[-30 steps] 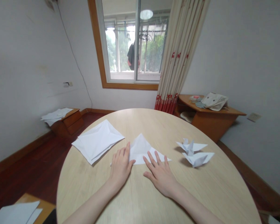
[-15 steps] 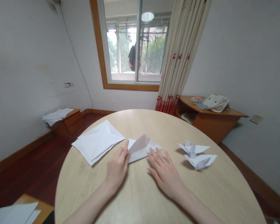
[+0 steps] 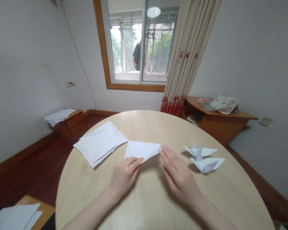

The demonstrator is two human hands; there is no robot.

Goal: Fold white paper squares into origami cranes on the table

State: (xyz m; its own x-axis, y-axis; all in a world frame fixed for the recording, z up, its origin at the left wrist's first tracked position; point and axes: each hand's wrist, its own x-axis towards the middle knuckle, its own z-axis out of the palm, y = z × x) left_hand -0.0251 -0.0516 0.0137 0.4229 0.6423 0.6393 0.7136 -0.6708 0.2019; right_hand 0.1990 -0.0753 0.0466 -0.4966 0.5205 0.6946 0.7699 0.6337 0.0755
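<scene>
Folded paper (image 3: 141,150) (white triangle); left hand (image 3: 124,177), right hand (image 3: 179,174) flanking

The right hand (image 3: 179,172) is obstructed on the right by the paper cranes (image 3: 201,156) just beside it. The left hand (image 3: 124,174) is obstructed to the far left by the creased paper sheet (image 3: 100,143). Passage is afforded over the wooden tabletop (image 3: 153,124) beyond the folded paper triangle (image 3: 141,150).

Paper sheets (image 3: 15,218) cut off btm-left.
</scene>
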